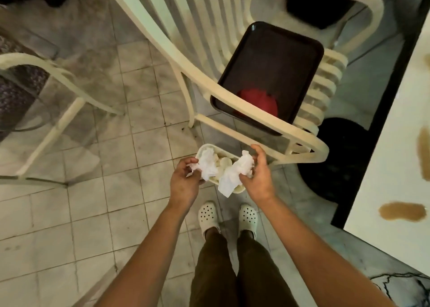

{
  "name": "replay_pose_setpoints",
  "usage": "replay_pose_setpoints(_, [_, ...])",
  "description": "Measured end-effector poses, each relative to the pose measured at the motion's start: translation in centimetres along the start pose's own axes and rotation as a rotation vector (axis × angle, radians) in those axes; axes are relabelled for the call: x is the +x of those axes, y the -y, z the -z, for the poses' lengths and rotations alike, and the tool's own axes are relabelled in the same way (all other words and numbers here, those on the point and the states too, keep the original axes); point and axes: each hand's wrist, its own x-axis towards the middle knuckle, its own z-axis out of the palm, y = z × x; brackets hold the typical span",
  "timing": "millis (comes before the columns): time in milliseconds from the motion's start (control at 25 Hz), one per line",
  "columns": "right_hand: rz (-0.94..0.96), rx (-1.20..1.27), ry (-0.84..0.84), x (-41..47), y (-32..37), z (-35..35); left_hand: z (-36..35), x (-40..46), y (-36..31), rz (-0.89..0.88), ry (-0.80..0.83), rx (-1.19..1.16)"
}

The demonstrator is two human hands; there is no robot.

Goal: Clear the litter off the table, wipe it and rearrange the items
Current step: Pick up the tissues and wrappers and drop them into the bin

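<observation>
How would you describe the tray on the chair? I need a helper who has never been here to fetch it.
Find the cream slatted plastic chair standing beside the white table. On its seat lies the tray, partly crossed by the chair's armrest. It is the only dark, flat rectangle with rounded corners there, and a red cloth sits at its near end.

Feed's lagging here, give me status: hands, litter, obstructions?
Left hand and right hand each grip crumpled tissue over white container. Chair armrest close ahead. Table spills unwiped.
</observation>
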Motion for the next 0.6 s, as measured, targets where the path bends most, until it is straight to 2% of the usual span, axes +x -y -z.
replay_pose_setpoints(200, [0.052,-0.064,-0.208,4.8,-7.0,-2.9,-1.0,5.7,7.6,0.019,0.015,0.058])
replay_pose_setpoints(480, [0.093,-0.374,-0.311,9.2,-14.1,-5.1,-2.4,10.2,14.4,0.034,-0.05,0.108])
replay_pose_setpoints(600, [0.175,-0.482,-0.313,11.6,-16.2,-5.8,-3.9,13.2,16.0,0.014,-0.068,0.119])
